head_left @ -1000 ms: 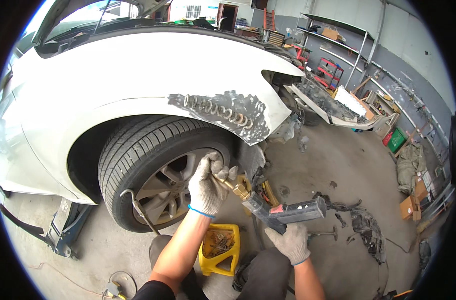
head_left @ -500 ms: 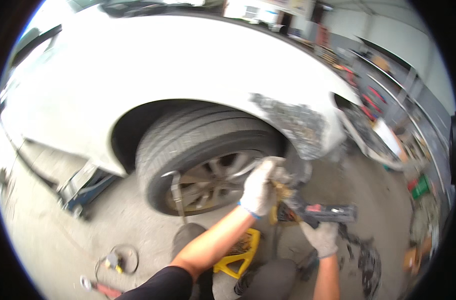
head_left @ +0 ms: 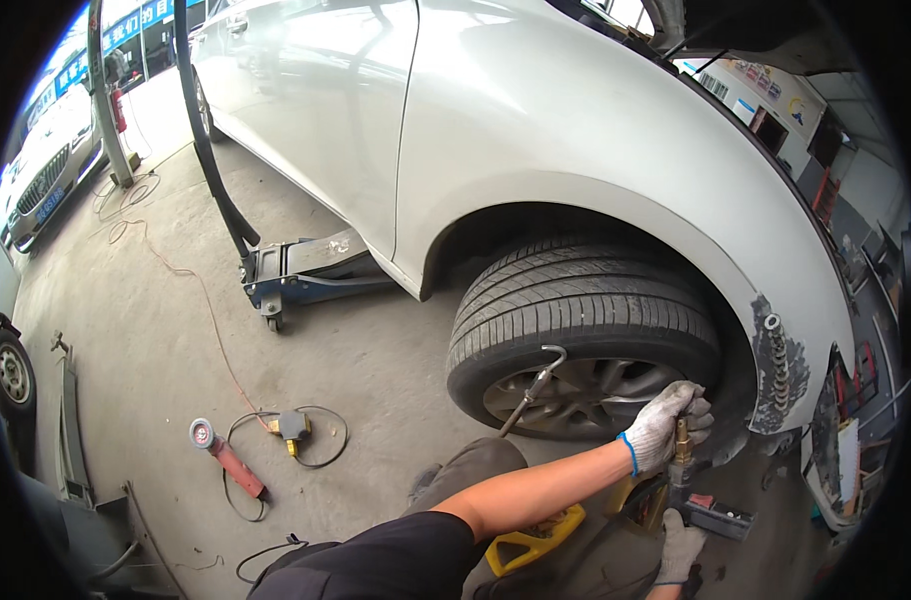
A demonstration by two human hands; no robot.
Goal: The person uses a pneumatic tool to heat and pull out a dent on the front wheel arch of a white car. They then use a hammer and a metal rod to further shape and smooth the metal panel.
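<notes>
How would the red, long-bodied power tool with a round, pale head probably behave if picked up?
The red tool should stay stiff, given its hard-looking casing. Its round head may weight that end. The thin black cord, lying in loose curves, would probably flop.

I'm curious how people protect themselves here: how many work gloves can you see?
2: one glove on the left hand, beside the brass-coloured tip of the gun-shaped tool; the other glove on the right hand, at the tool's grip. Others may be hidden.
</notes>
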